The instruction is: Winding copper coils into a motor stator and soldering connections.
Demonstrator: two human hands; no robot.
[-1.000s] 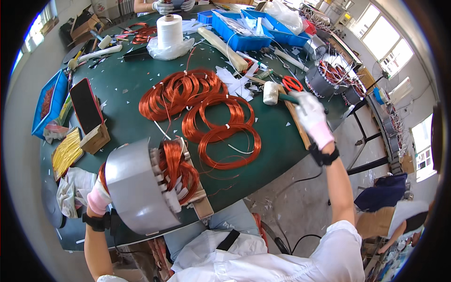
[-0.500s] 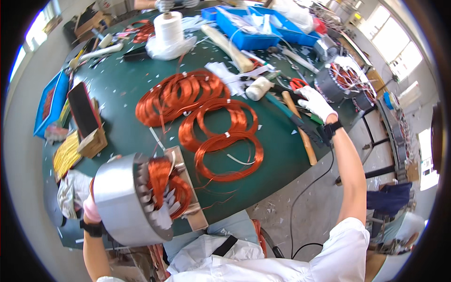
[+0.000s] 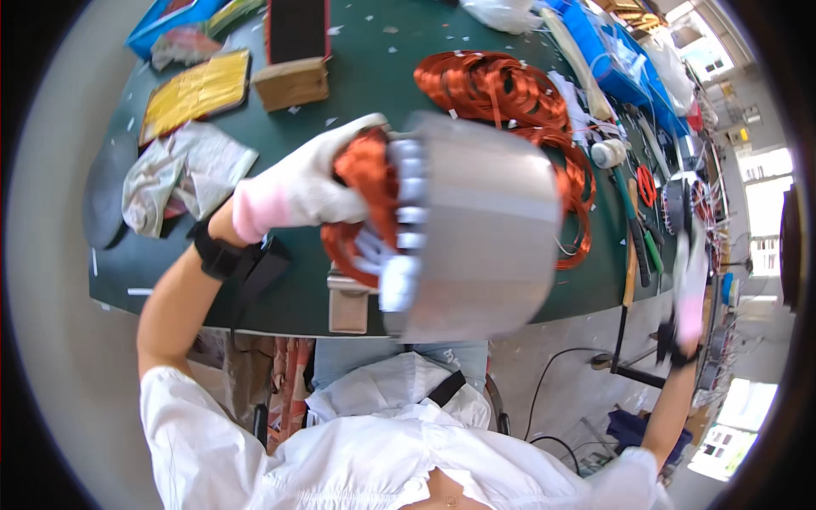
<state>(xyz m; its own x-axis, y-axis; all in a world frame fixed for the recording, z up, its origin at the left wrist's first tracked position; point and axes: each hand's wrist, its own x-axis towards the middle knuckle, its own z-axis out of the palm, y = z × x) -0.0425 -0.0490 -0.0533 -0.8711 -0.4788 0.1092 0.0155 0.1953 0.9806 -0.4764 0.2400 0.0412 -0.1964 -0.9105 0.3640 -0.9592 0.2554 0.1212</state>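
Head view shows the left hand (image 3: 297,191), its fingers gripping the grey stator (image 3: 472,225) at its copper winding. Right of the stator, the right hand (image 3: 690,285) is blurred; I cannot tell its fingers' state.

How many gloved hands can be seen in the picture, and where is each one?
2. The left hand grips the copper winding at the end of the grey metal stator. The right hand, blurred, is far right beyond the green table edge; what it holds is unclear.
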